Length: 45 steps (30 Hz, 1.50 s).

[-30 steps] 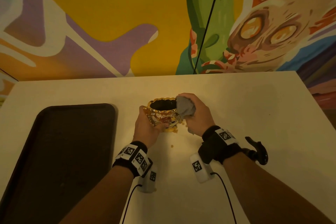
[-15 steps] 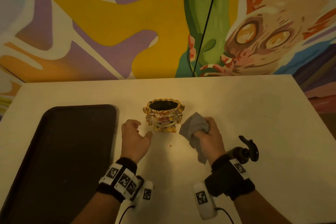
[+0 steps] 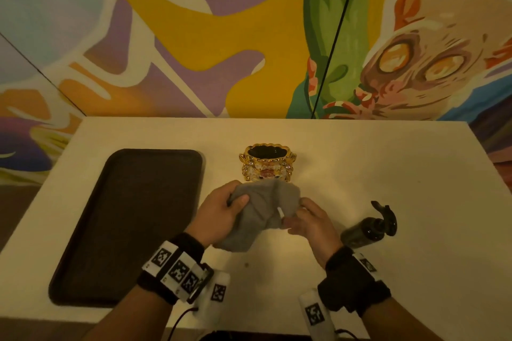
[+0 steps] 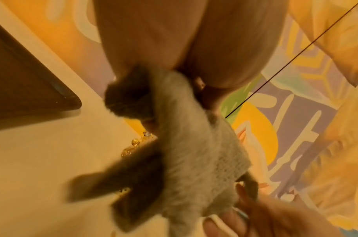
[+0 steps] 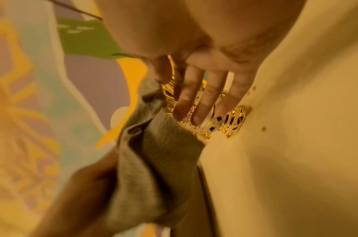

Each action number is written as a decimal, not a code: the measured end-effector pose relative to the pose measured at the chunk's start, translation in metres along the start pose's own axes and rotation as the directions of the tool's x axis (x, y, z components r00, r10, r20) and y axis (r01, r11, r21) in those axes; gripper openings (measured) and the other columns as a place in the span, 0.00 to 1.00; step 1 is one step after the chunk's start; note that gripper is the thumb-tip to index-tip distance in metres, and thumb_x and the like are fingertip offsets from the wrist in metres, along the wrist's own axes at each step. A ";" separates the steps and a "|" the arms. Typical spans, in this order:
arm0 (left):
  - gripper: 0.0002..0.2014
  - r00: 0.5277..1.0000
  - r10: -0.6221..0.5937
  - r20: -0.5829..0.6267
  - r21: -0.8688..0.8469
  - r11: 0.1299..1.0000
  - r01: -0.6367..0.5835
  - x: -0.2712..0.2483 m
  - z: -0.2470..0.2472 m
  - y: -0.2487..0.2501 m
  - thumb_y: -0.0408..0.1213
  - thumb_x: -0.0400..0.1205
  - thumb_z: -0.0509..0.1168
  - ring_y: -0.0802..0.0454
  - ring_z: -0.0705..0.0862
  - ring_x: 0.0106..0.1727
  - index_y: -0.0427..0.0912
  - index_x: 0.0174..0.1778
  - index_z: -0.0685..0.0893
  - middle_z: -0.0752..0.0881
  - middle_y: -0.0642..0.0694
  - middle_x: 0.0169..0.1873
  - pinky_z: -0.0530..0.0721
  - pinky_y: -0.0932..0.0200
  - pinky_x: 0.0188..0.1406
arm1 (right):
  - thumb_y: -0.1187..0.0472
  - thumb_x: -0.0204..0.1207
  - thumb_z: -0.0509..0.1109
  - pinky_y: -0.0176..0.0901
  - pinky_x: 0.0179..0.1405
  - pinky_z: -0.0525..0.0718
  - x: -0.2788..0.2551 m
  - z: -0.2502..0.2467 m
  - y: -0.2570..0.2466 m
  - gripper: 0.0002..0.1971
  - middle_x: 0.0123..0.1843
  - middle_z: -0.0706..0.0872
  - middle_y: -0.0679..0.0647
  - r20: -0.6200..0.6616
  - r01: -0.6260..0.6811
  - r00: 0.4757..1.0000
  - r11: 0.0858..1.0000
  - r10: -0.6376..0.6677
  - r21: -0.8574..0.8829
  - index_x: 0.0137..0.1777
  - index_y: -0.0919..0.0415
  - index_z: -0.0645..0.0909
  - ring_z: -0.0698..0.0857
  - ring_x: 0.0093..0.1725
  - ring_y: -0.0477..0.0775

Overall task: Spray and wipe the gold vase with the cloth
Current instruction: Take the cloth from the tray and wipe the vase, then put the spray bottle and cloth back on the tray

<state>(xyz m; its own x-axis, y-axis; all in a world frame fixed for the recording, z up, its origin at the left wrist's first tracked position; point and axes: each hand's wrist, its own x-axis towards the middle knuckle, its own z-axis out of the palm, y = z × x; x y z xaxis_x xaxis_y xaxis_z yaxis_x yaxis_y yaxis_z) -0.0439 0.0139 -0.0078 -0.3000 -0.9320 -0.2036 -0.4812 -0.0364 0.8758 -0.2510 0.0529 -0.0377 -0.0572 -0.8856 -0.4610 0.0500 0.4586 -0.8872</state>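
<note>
Gripping the grey cloth [image 3: 261,212] between left hand [image 3: 219,216] and right hand [image 3: 311,223], the person held it just before the upright gold vase [image 3: 266,162].

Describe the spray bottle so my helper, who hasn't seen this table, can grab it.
On the white table, look right of the gold vase and the grey cloth. The spray bottle lies on its side there: the only dark, translucent thing with a black trigger head.
</note>
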 end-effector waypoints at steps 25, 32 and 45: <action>0.14 0.973 -0.229 0.012 -0.157 0.961 0.227 -0.045 -0.025 0.002 0.39 0.87 0.59 0.42 0.86 0.59 0.38 0.57 0.87 0.90 0.38 0.54 0.80 0.42 0.65 | 0.67 0.74 0.72 0.40 0.37 0.81 -0.004 -0.077 0.005 0.09 0.40 0.90 0.56 -0.097 0.221 0.953 0.880 -0.285 -0.420 0.43 0.50 0.86 0.86 0.36 0.57; 0.15 0.979 -0.200 0.040 -0.365 0.909 0.201 -0.070 -0.066 -0.007 0.33 0.88 0.54 0.45 0.88 0.58 0.43 0.62 0.84 0.90 0.41 0.56 0.86 0.55 0.58 | 0.48 0.65 0.80 0.30 0.44 0.78 -0.018 0.059 -0.041 0.09 0.35 0.83 0.36 0.421 0.497 0.859 0.675 -0.292 -0.545 0.43 0.39 0.84 0.82 0.41 0.36; 0.21 0.993 -0.009 -0.121 0.344 0.938 0.050 -0.092 -0.194 -0.074 0.46 0.75 0.73 0.59 0.84 0.36 0.54 0.52 0.65 0.80 0.55 0.40 0.76 0.66 0.30 | 0.44 0.70 0.74 0.50 0.41 0.83 0.011 0.221 -0.062 0.15 0.32 0.88 0.53 0.485 0.504 0.843 0.653 -0.232 -0.565 0.36 0.56 0.87 0.85 0.36 0.48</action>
<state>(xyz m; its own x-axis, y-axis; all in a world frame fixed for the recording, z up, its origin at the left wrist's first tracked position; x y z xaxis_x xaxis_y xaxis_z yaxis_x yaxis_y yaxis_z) 0.1792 0.0320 0.0307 -0.1938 -0.9685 -0.1567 -0.7494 0.0431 0.6607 -0.0348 -0.0012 0.0165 0.4233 -0.8891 -0.1740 -0.5591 -0.1052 -0.8224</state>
